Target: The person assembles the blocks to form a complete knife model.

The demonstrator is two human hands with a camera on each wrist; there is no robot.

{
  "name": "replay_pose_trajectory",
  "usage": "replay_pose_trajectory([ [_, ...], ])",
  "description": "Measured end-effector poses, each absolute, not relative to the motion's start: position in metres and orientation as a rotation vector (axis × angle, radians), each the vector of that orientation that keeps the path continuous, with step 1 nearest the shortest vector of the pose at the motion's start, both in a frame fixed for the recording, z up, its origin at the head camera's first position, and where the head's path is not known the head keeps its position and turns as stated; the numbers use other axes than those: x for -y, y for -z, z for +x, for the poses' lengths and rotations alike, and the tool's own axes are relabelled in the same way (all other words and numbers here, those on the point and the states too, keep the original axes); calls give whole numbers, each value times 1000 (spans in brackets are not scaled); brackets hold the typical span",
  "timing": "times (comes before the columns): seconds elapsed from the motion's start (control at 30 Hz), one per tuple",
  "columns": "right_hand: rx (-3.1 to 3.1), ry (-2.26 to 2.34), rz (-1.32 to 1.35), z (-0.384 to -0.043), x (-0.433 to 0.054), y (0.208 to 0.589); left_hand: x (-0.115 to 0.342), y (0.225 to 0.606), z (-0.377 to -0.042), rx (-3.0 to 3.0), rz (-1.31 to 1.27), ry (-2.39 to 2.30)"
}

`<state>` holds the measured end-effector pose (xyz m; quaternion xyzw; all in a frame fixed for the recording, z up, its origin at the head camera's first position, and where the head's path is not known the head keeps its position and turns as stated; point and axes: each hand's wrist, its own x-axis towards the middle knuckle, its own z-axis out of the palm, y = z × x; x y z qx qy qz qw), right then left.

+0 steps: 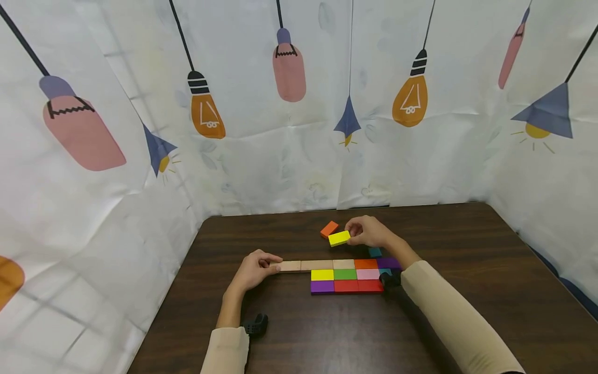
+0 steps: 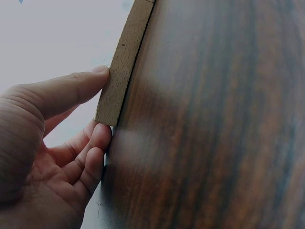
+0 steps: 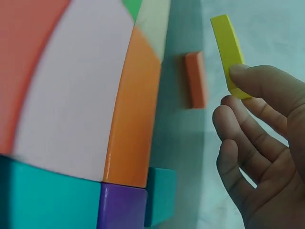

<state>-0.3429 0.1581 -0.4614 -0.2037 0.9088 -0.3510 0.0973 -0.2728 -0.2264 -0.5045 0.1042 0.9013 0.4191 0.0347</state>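
My right hand [image 1: 369, 231] pinches a yellow block [image 1: 339, 238] by one end between thumb and fingers, raised beyond the rows of blocks. In the right wrist view the yellow block [image 3: 228, 52] points away from the thumb. My left hand [image 1: 256, 269] holds the left end of a plain wooden block [image 1: 290, 266]; in the left wrist view the thumb lies on the side of that wooden block [image 2: 125, 67], with other fingertips at its end. Rightward the same row runs through more plain wood, an orange block [image 1: 366, 264] and a purple block [image 1: 389, 263].
Nearer me, against that row, lie a yellow block [image 1: 322, 275], a green block [image 1: 344, 274], a pink block [image 1: 367, 274] and purple and red blocks. A loose orange block [image 1: 329, 229] lies farther back, and a teal block [image 1: 375, 252] sits behind the row. Printed cloth surrounds the dark table [image 1: 299, 332].
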Motion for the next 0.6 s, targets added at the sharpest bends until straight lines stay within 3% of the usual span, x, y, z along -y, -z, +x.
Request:
replay_pose_trajectory([
  [0.6,-2730,1130,-727,-266,-177,454,226,504,-271,-2770,303,-1289],
])
